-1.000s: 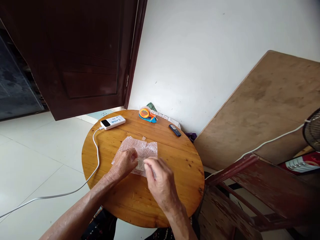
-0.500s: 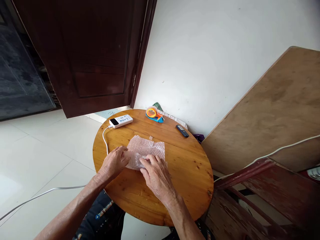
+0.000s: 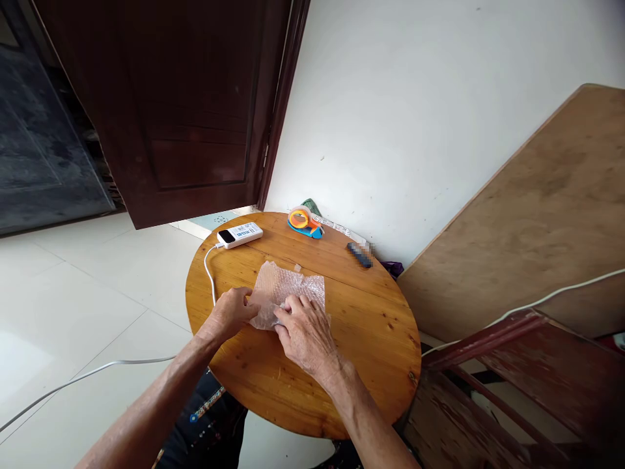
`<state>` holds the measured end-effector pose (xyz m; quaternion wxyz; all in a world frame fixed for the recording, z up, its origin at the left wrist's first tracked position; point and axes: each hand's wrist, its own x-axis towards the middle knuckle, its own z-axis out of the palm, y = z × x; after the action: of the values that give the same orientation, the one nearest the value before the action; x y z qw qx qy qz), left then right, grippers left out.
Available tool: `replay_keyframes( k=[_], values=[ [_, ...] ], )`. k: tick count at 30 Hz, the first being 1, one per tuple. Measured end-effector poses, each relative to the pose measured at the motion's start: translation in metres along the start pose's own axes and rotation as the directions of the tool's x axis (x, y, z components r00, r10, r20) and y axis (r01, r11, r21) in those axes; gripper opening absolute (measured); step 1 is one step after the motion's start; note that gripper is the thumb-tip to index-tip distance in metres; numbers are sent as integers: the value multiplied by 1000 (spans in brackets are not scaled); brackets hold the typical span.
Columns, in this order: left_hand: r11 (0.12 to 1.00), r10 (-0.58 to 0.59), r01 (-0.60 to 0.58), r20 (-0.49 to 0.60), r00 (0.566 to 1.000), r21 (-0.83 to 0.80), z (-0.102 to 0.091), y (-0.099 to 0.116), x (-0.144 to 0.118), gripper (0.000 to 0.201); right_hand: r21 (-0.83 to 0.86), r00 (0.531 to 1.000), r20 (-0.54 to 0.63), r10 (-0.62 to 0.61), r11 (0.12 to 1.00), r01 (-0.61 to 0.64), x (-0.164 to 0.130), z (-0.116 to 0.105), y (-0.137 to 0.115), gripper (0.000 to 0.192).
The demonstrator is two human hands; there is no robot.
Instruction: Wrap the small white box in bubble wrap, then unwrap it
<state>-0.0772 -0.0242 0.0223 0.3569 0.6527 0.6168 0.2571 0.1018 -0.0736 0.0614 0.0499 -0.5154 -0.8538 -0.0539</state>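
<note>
I see a round wooden table (image 3: pixel 371 339) against a white wall (image 3: pixel 415 111). Left of the table a dark wooden door (image 3: pixel 166 111) stands over pale floor tiles (image 3: pixel 73 299); right of it lean a wooden board (image 3: pixel 537 215) and a worn red frame (image 3: pixel 512 384).

One bubble wrap sheet (image 3: pixel 291 292), one power bank (image 3: pixel 239 235), one tape dispenser (image 3: pixel 303 222), two hands.

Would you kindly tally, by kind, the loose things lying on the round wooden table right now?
Clear bubble wrap sheet, under both hands: 1
White power bank with white cable: 1
Orange-and-blue tape dispenser: 1
Small dark flat device: 1
Total: 4
</note>
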Motion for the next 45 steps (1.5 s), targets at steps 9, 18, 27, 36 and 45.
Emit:
replay_keyframes(
  k=[9,18,27,36,45],
  values=[
    [841,-1,77,141,990,-535,23,26,-2,25,184,995,-46,85,980,-76,-5,-2,4,48],
    [945,268,-209,234,934,-251,18,48,-13,14,492,983,-141,120,870,-36,-31,-15,19,49],
    [928,309,-343,216,926,142,21,53,-12,21,687,725,156,671,453,-567,-69,10,45,59],
    [819,314,-387,233,920,423,23,59,-15,12,515,610,89,787,488,-705,-51,22,48,72],
    [844,403,-432,155,902,317,34,44,-10,22,522,648,176,741,488,-700,-32,29,42,69]
  ],
)
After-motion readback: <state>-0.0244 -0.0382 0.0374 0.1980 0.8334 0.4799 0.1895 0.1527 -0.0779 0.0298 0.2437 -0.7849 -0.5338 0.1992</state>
